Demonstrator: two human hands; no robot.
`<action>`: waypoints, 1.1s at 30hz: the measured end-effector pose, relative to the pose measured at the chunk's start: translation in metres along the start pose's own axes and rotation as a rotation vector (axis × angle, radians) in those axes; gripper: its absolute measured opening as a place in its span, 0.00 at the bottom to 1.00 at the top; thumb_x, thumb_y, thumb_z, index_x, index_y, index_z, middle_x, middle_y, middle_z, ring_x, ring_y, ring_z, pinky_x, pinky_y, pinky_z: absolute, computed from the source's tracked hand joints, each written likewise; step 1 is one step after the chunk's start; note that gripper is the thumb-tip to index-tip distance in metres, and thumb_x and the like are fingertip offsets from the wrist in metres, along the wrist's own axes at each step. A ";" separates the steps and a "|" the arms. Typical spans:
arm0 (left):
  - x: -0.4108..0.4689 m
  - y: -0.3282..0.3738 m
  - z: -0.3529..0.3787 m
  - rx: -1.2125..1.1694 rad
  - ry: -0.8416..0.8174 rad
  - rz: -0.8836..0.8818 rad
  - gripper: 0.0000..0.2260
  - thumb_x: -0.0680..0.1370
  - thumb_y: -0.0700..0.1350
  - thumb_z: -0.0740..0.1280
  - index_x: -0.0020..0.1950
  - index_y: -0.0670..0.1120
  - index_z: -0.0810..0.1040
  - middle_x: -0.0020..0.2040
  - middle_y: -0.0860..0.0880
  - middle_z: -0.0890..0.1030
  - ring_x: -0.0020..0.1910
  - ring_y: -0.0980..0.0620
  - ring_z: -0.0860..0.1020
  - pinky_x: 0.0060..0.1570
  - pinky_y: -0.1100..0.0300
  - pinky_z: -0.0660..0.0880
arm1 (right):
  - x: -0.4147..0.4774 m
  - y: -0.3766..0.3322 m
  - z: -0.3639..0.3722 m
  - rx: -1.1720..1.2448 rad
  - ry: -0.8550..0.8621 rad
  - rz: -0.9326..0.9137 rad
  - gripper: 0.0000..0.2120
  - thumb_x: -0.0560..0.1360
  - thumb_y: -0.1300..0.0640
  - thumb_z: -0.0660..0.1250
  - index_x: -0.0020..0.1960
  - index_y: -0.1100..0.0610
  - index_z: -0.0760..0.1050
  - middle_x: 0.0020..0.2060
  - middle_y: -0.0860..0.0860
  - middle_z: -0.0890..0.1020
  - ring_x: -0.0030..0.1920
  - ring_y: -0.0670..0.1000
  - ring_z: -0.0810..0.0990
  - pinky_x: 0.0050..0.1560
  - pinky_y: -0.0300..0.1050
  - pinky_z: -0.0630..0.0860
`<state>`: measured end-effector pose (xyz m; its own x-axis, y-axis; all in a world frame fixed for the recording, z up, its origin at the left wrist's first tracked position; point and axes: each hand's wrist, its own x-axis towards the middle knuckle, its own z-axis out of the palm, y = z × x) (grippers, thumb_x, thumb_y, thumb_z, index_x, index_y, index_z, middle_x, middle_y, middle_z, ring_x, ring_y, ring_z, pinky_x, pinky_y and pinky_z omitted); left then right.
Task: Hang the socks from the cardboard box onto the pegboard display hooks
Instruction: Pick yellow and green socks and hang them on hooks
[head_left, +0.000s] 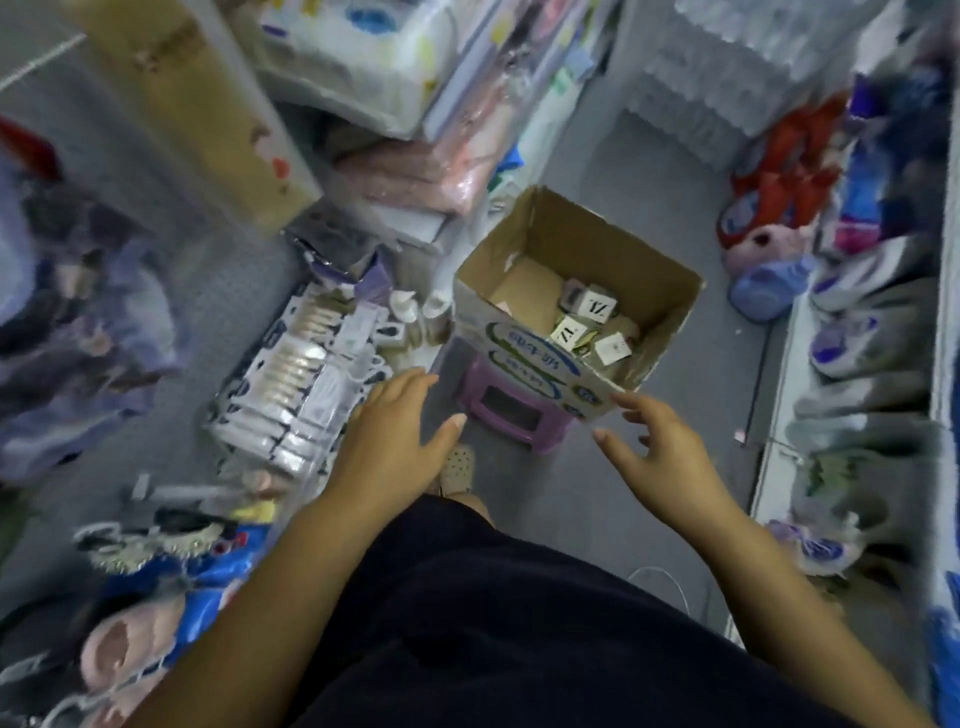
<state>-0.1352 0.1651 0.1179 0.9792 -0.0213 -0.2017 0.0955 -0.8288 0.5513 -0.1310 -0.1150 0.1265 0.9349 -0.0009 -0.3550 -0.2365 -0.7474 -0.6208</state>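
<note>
An open cardboard box (654, 270) rests on a pink plastic stool (506, 410) in the aisle ahead of me. Several carded sock packs (592, 322) lie in its near right corner. My left hand (400, 431) hovers empty with fingers spread, just left of the stool and below the box's front corner. My right hand (660, 441) is also empty and spread, its fingertips close to the box's near right corner. On the left, sock packs (296, 379) hang in rows on the grey pegboard (218, 291). The view is blurred.
Shelves with pink folded textiles (441, 166) and wrapped goods stand behind the box. Detergent bottles (769, 280) sit on the floor at right, beside a low shelf of slippers (872, 332). More slippers and hanging goods crowd the lower left. Grey floor shows right of the box.
</note>
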 end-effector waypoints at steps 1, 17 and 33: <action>0.024 -0.001 -0.006 0.022 -0.028 0.026 0.24 0.80 0.55 0.67 0.74 0.45 0.71 0.73 0.48 0.72 0.72 0.47 0.69 0.69 0.50 0.69 | 0.015 -0.002 -0.001 0.028 0.026 0.043 0.25 0.79 0.48 0.69 0.73 0.54 0.71 0.68 0.50 0.77 0.66 0.51 0.76 0.62 0.44 0.73; 0.284 -0.030 0.052 0.273 -0.271 0.005 0.31 0.77 0.61 0.66 0.71 0.43 0.68 0.71 0.39 0.71 0.70 0.36 0.69 0.66 0.40 0.70 | 0.229 0.031 0.025 0.416 0.097 0.579 0.22 0.78 0.49 0.71 0.68 0.59 0.74 0.57 0.52 0.81 0.58 0.53 0.80 0.64 0.52 0.77; 0.316 -0.018 0.153 -0.062 -0.129 -0.520 0.51 0.73 0.63 0.73 0.80 0.38 0.47 0.77 0.37 0.54 0.76 0.36 0.60 0.71 0.41 0.68 | 0.388 0.144 0.119 0.760 -0.074 1.090 0.24 0.71 0.44 0.77 0.56 0.59 0.76 0.50 0.55 0.83 0.51 0.54 0.82 0.58 0.55 0.81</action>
<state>0.1449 0.0876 -0.0794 0.7701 0.3112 -0.5568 0.5763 -0.7137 0.3982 0.1659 -0.1439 -0.1840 0.1633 -0.3043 -0.9385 -0.9608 0.1670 -0.2213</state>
